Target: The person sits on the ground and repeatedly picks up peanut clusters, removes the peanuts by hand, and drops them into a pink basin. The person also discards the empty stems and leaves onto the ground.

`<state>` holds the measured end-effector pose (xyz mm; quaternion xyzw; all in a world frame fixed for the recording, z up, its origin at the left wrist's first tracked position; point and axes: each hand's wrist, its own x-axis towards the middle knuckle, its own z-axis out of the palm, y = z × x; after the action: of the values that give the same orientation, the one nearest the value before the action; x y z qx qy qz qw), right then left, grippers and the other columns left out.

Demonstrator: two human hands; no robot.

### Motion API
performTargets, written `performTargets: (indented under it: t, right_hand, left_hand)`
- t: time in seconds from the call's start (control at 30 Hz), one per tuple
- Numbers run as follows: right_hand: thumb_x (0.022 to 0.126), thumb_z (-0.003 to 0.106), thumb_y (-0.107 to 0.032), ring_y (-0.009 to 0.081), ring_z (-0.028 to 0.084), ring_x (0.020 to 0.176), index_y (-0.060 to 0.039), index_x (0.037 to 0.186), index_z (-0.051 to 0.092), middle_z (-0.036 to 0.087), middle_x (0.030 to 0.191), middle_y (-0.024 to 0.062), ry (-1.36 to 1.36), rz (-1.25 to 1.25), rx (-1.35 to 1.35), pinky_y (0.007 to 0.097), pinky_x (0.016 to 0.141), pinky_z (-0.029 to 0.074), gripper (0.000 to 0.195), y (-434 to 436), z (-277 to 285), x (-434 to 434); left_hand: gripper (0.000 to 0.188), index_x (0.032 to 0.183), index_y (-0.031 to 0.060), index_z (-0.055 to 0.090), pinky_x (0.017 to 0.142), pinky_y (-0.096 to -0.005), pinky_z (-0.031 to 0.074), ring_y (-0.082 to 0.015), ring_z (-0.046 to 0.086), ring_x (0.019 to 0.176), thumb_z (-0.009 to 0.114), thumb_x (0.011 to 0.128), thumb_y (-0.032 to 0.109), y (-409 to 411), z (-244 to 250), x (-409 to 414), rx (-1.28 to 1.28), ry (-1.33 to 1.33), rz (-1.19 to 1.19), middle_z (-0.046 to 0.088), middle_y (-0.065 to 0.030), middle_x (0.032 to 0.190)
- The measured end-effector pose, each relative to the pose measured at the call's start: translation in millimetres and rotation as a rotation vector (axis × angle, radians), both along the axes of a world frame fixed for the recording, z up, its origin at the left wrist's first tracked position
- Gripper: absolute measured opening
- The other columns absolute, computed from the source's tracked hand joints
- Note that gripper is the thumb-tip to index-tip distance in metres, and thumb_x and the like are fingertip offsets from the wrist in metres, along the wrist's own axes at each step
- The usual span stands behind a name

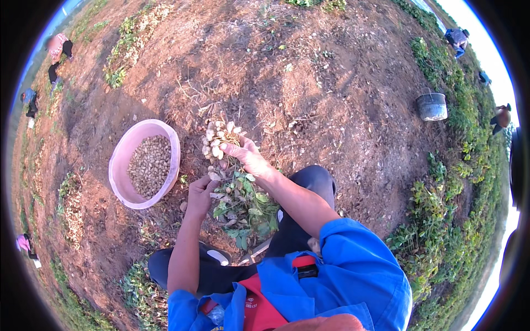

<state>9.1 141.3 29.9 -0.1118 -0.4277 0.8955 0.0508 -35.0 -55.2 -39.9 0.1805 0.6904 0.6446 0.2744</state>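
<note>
My right hand (250, 156) is closed around the stems of an uprooted peanut plant, just below its cluster of peanut pods (217, 138). Its leafy tops (246, 202) hang down towards my lap, between my knees. Lower and to the left, my left hand (201, 194) has its thumb and fingers at a pale pod or withered leaf beside the stems; which of these it is cannot be made out. A pink plastic tub (117, 173) stands tilted in view on the soil to the left, with many loose peanuts (150, 165) inside.
A dark metal bucket (432, 108) stands at the right by a row of green plants (434, 231). Piles of pulled plants (128, 45) lie at the upper left. Several people are at the far left and right edges, one in a checked shirt (58, 46).
</note>
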Motion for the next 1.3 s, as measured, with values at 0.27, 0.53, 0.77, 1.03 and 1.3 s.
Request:
performTargets:
  t: [0.27, 0.53, 0.77, 1.03, 1.3]
  right_hand:
    - [0.080, 0.080, -0.031, 0.0211, 0.060, 0.111, 0.0057, 0.128, 0.050, 0.065, 0.117, 0.0134, -0.044, 0.060, 0.113, 0.0344, 0.102, 0.042, 0.067, -7.7, -9.7, -5.9]
    - [0.084, 0.076, -0.033, 0.0211, 0.064, 0.101, 0.0039, 0.129, 0.046, 0.065, 0.112, 0.0121, -0.168, -0.046, 0.140, 0.0335, 0.089, 0.051, 0.066, -1.4, 7.0, 5.1]
    - [0.091, 0.068, -0.024, 0.0118, 0.053, 0.060, -0.0037, 0.121, 0.052, 0.064, 0.090, 0.0059, 0.052, 0.117, -0.248, 0.0239, 0.053, 0.044, 0.039, -0.7, 12.3, 10.9]
    - [0.084, 0.076, -0.026, 0.0185, 0.063, 0.099, -0.0037, 0.133, 0.047, 0.064, 0.114, 0.0101, -0.234, 0.148, -0.051, 0.0330, 0.084, 0.052, 0.061, -12.8, 3.5, 14.6]
    - [0.075, 0.079, -0.006, 0.0152, 0.058, 0.108, 0.0050, 0.134, 0.046, 0.059, 0.124, 0.0107, -0.138, 0.304, 0.299, 0.0274, 0.094, 0.047, 0.068, -37.3, 14.0, 1.8]
  left_hand:
    - [0.028, 0.085, 0.0047, 0.060, 0.048, -0.0245, 0.043, -0.0092, 0.054, 0.060, 0.055, 0.099, 0.028, 11.7, 42.9, 5.2, 0.083, -0.175, 0.259, 0.057, -0.0008, 0.071]
    - [0.022, 0.083, 0.0098, 0.057, 0.041, -0.0231, 0.038, -0.0085, 0.052, 0.057, 0.051, 0.099, 0.024, -38.7, 46.3, -50.2, 0.411, -0.321, 0.584, 0.057, -0.0008, 0.072]
    - [0.024, 0.109, 0.0061, 0.055, 0.041, -0.0233, 0.037, -0.0144, 0.059, 0.067, 0.050, 0.091, 0.022, -13.0, 37.9, -14.9, 0.627, -0.662, 0.167, 0.062, -0.0080, 0.092]
    - [0.060, 0.129, 0.0094, 0.048, 0.064, -0.0354, 0.053, -0.0200, 0.064, 0.080, 0.020, 0.102, 0.054, 10.5, 46.0, -2.6, 0.471, -0.664, -0.084, 0.063, -0.0087, 0.108]
    - [0.057, 0.125, 0.0053, 0.055, 0.093, -0.0395, 0.051, -0.0213, 0.063, 0.105, 0.033, 0.101, 0.051, 10.7, 56.3, -10.4, 0.625, -0.800, 0.225, 0.065, -0.0091, 0.118]
